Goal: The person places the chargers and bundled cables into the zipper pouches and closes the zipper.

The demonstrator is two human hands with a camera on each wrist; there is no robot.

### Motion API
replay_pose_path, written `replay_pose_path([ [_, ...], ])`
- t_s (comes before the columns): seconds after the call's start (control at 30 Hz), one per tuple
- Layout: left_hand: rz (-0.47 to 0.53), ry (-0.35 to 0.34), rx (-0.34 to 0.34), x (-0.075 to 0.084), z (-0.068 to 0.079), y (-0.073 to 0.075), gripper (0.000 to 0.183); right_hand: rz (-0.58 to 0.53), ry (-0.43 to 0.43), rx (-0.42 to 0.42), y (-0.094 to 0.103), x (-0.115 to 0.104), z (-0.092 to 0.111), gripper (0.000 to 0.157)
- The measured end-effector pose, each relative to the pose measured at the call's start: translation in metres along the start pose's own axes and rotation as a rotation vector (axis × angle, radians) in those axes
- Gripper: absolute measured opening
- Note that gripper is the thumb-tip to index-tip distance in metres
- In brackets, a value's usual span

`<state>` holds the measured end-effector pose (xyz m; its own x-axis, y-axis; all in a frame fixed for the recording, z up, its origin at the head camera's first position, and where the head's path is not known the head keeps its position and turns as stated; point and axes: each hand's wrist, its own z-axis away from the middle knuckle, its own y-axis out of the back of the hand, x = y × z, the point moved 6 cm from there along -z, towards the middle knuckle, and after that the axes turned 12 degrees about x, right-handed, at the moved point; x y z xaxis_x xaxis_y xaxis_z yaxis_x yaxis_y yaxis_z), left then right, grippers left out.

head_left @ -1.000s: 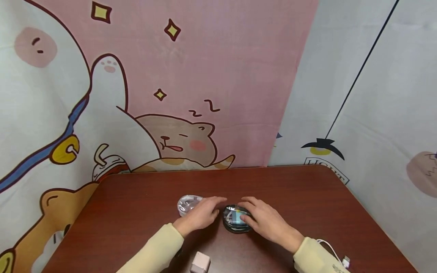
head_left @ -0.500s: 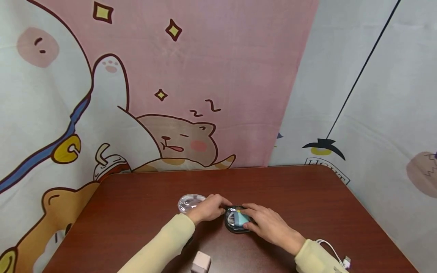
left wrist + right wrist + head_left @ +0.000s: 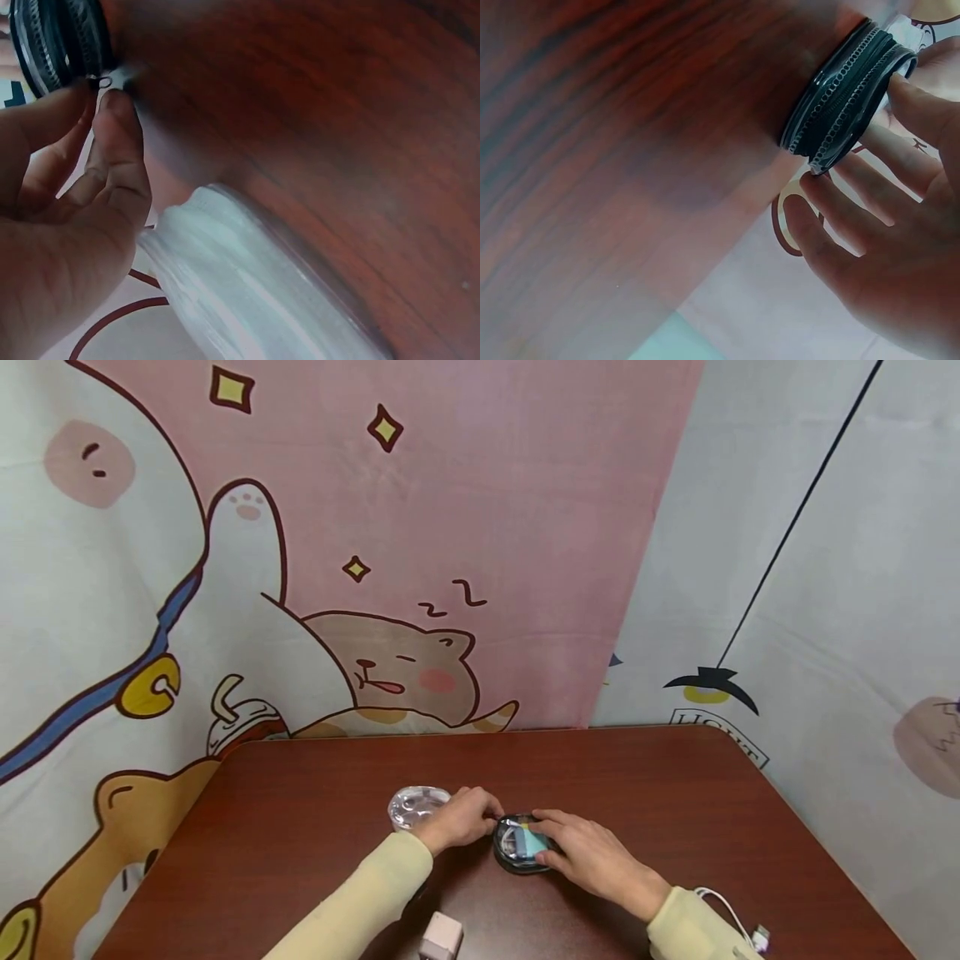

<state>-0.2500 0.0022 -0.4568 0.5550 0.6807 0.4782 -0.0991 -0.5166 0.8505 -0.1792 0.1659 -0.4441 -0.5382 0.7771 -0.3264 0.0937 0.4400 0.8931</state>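
Pouch of clear, rounded plastic (image 3: 410,807) lay beside the left hand (image 3: 459,820), whose thumb and finger, parted a second earlier, I saw pinching a small metal ring (image 3: 105,82) only the left wrist view showed. On the reddish-brown table (image 3: 637,777), a round black zippered pouch (image 3: 519,845) was held in the slightly curled right hand (image 3: 596,860). Farther right, black lettering (image 3: 695,717) read "LIGHT", partly hidden.

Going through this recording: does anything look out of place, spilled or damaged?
Nothing visible looks spilled or damaged; the round zip case between the left hand and right hand seems intact. Only the white USB cable looks untidy, lying loose, partly hidden by the right sleeve.
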Motion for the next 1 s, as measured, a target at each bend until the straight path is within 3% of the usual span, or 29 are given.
replay_pose_path([
  [0.2,-0.061,-0.049,0.059,0.004,0.003,-0.004,0.008,0.018,0.003,0.0,0.001,-0.001,0.001,0.04],
  [0.5,-0.184,-0.124,0.076,0.01,0.011,0.001,0.006,0.05,0.025,-0.004,0.0,-0.003,-0.003,0.041],
  [0.73,-0.206,-0.227,0.099,0.015,0.019,0.011,0.017,0.068,0.036,-0.014,0.001,-0.006,-0.004,0.042],
  [1.0,-0.297,-0.29,0.137,0.02,0.035,0.012,0.034,0.058,0.048,-0.026,-0.002,-0.009,-0.004,0.042],
])
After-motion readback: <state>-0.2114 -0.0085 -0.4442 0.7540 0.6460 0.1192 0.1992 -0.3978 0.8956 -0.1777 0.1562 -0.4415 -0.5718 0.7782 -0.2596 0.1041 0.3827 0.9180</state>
